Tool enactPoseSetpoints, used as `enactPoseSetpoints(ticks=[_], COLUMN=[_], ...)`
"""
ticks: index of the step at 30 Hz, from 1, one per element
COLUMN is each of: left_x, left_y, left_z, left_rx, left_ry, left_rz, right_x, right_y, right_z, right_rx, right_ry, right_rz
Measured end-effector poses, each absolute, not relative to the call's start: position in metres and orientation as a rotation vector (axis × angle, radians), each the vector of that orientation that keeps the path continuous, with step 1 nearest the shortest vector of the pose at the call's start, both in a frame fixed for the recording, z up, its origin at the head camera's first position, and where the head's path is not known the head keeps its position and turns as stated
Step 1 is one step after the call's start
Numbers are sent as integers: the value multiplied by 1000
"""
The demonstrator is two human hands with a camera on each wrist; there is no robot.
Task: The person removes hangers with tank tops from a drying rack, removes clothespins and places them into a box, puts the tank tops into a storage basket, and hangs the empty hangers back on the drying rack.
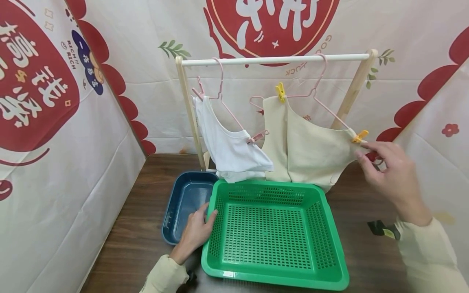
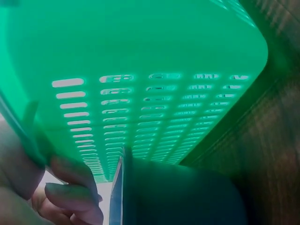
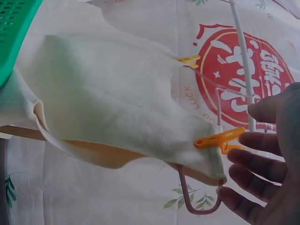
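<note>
My left hand (image 1: pixel 196 231) grips the left rim of a green perforated basket (image 1: pixel 338 248), thumb over the rim and fingers outside it. My right hand (image 1: pixel 393 175) is beside the right shoulder of a beige sleeveless top (image 1: pixel 315 150), its fingers spread and loosely bent around nothing. An orange clothespin (image 3: pixel 220 139) clamps that shoulder to a pink hanger (image 1: pixel 326 106), close to my right fingertips; contact is hard to tell. A yellow clothespin (image 1: pixel 280 92) holds the top's other shoulder. Left of it, a white garment (image 1: pixel 234 152) hangs on another pink hanger (image 1: pixel 221 83) with pink clips.
Both hangers hook over a white rod (image 1: pixel 253 61) on a wooden-legged rack (image 1: pixel 353 87). A dark blue tray (image 1: pixel 169 215) stands left of the basket, on a brown wood-grain table (image 1: pixel 128 236). Printed cloth (image 1: pixel 146 24) encloses the back and sides.
</note>
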State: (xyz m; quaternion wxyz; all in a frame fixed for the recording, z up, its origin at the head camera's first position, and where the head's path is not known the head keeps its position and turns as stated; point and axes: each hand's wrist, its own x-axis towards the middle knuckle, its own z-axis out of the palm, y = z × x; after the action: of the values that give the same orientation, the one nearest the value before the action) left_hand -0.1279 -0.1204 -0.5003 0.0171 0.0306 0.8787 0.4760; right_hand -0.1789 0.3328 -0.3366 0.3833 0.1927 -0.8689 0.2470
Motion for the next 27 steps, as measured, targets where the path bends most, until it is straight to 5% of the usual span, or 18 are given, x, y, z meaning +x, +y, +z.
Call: enactPoseSetpoints(ticks=[27], left_x=[-128], left_y=[-120], left_z=[-502], left_rx=[82], left_ry=[2718], left_rz=[1520], right_x=[-207], right_y=[347], right_z=[-329], right_rx=[188], right_ry=[-2575], right_rz=[735])
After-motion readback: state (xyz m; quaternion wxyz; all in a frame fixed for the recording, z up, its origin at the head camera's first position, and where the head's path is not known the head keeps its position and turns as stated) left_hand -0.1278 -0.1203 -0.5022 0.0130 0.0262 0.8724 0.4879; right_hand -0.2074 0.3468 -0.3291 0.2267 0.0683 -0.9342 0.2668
